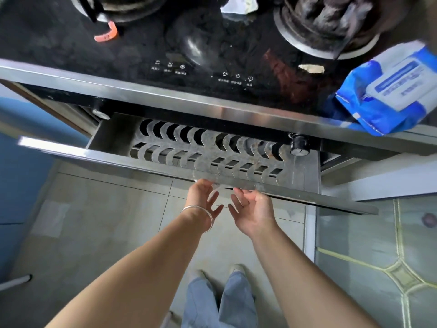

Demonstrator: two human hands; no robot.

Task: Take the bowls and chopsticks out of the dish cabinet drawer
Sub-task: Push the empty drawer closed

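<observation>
The drawer (pixel 189 159) is sitting part-way out beneath the stove (pixel 212 55); the left hand (pixel 203 200) and right hand (pixel 250 209) are hovering at its front edge, fingers loosely spread, gripping nothing

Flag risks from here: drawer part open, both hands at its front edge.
1. The drawer is only partly out; the stove ledge overhangs its rear, so items may be hard to lift out.
2. No bowls or chopsticks show in the exposed part, only the slotted metal rack; they may sit further back.
3. The left hand and right hand have loose fingers at the front panel's lower edge; a pull could slip.
</observation>
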